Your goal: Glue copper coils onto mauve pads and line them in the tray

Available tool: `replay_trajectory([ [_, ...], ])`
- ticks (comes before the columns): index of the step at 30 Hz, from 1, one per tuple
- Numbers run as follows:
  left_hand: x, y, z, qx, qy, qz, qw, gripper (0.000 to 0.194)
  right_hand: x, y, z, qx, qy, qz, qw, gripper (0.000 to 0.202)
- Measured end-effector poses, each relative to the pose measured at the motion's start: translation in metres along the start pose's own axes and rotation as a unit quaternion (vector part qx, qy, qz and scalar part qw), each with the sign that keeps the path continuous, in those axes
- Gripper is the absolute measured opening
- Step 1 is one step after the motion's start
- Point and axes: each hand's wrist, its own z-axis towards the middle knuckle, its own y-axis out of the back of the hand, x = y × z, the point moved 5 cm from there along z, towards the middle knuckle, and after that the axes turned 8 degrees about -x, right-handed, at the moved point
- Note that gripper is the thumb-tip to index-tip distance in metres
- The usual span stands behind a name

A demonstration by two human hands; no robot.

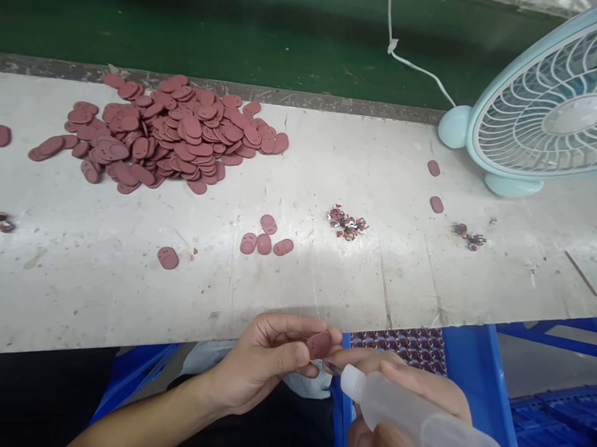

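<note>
My left hand (258,365) pinches a small dark-red oval piece (319,345) between thumb and fingers, just off the table's front edge. My right hand (433,387) is wrapped round a translucent white squeeze bottle (428,427). The bottle is tilted so that its dark, narrow nozzle tip (331,368) points at the oval piece, close beside it; I cannot tell whether they touch. Beyond my hands, several loose oval pieces (264,244) lie on the white tabletop (315,278), some showing small holes. A big heap of the same pieces (183,131) spreads over the back left.
Small clusters of tiny dark-and-white parts (347,224) lie on the table, with more parts (468,236) further right. A light-blue fan (574,114) with a white cord stands at the back right. Below the edge, a blue crate (475,386) holds rows of dark-red items (407,346).
</note>
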Motion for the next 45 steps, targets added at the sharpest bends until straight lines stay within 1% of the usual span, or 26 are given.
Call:
replay_trajectory([
  [2, -0.001, -0.001, 0.000, 0.005, -0.004, -0.002, 1.000, 0.026, -0.001, 0.004, 0.007, -0.020, -0.048, 0.027, 0.998, 0.024],
  [4, -0.003, -0.002, 0.000, 0.013, -0.011, -0.002, 1.000, 0.024, -0.010, 0.011, 0.021, -0.016, -0.145, 0.097, 0.985, 0.025],
  [6, -0.005, -0.003, -0.001, 0.017, -0.020, 0.001, 1.000, 0.023, -0.027, 0.019, 0.041, 0.001, -0.265, 0.232, 0.936, 0.026],
  [7, -0.006, -0.003, -0.001, 0.017, -0.024, 0.003, 1.000, 0.023, -0.037, 0.023, 0.053, 0.002, -0.318, 0.323, 0.892, 0.027],
  [8, -0.006, -0.002, -0.002, 0.015, -0.027, 0.005, 0.999, 0.023, -0.048, 0.026, 0.065, 0.006, -0.364, 0.417, 0.833, 0.027],
  [11, -0.007, 0.002, -0.002, 0.004, -0.032, 0.003, 0.999, 0.023, -0.076, 0.030, 0.092, 0.070, -0.489, 0.616, 0.613, 0.024],
  [12, -0.008, 0.004, -0.003, -0.001, -0.033, 0.001, 0.999, 0.023, -0.081, 0.030, 0.096, 0.089, -0.516, 0.644, 0.558, 0.021],
  [13, -0.008, 0.006, -0.003, -0.008, -0.034, -0.002, 0.999, 0.023, -0.084, 0.030, 0.098, 0.101, -0.533, 0.659, 0.521, 0.020],
  [14, -0.009, 0.008, -0.003, -0.015, -0.036, -0.005, 0.999, 0.022, -0.084, 0.030, 0.098, 0.101, -0.530, 0.671, 0.508, 0.020],
  [15, -0.010, 0.010, -0.003, -0.024, -0.038, -0.010, 0.999, 0.022, -0.081, 0.030, 0.096, 0.096, -0.504, 0.682, 0.521, 0.023],
  [16, -0.011, 0.012, -0.003, -0.033, -0.040, -0.012, 0.999, 0.022, -0.075, 0.029, 0.093, 0.093, -0.458, 0.683, 0.561, 0.028],
  [17, -0.012, 0.014, -0.003, -0.042, -0.042, -0.014, 0.998, 0.022, -0.068, 0.028, 0.090, 0.095, -0.395, 0.658, 0.634, 0.033],
  [18, -0.014, 0.015, -0.003, -0.051, -0.043, -0.015, 0.998, 0.022, -0.059, 0.026, 0.086, 0.105, -0.308, 0.587, 0.741, 0.037],
  [19, -0.015, 0.017, -0.004, -0.059, -0.043, -0.015, 0.997, 0.022, -0.050, 0.023, 0.083, 0.117, -0.205, 0.464, 0.854, 0.040],
  [20, -0.016, 0.018, -0.005, -0.065, -0.043, -0.015, 0.997, 0.022, -0.042, 0.017, 0.081, 0.127, -0.102, 0.309, 0.937, 0.039],
  [21, -0.017, 0.018, -0.005, -0.070, -0.042, -0.014, 0.997, 0.022, -0.037, 0.009, 0.081, 0.129, -0.022, 0.161, 0.978, 0.035],
  [22, -0.019, 0.019, -0.006, -0.073, -0.042, -0.014, 0.996, 0.022, -0.035, 0.000, 0.083, 0.133, 0.037, 0.032, 0.990, 0.029],
  [23, -0.020, 0.019, -0.007, -0.076, -0.043, -0.013, 0.996, 0.022, -0.037, -0.012, 0.086, 0.151, 0.076, -0.074, 0.983, 0.028],
  [25, -0.022, 0.020, -0.008, -0.081, -0.046, -0.008, 0.996, 0.023, -0.048, -0.034, 0.096, 0.214, 0.137, -0.242, 0.936, 0.043],
  [28, -0.025, 0.024, -0.009, -0.090, -0.050, -0.003, 0.995, 0.024, -0.065, -0.052, 0.100, 0.302, 0.222, -0.472, 0.798, 0.057],
  [30, -0.027, 0.027, -0.010, -0.095, -0.053, -0.004, 0.994, 0.025, -0.069, -0.049, 0.093, 0.315, 0.236, -0.516, 0.761, 0.057],
  [32, -0.028, 0.030, -0.011, -0.099, -0.056, -0.007, 0.993, 0.024, -0.067, -0.040, 0.082, 0.322, 0.234, -0.525, 0.752, 0.054],
  [35, -0.029, 0.032, -0.012, -0.102, -0.055, -0.011, 0.993, 0.023, -0.059, -0.025, 0.068, 0.321, 0.226, -0.512, 0.764, 0.054],
  [39, -0.030, 0.033, -0.013, -0.106, -0.047, -0.002, 0.993, 0.024, -0.050, -0.009, 0.066, 0.291, 0.197, -0.492, 0.796, 0.042],
  [42, -0.031, 0.032, -0.015, -0.103, -0.044, 0.008, 0.994, 0.023, -0.046, 0.000, 0.064, 0.303, 0.177, -0.480, 0.804, 0.033],
  [45, -0.031, 0.031, -0.018, -0.103, -0.042, 0.016, 0.994, 0.022, -0.039, 0.012, 0.064, 0.294, 0.167, -0.483, 0.808, 0.033],
])
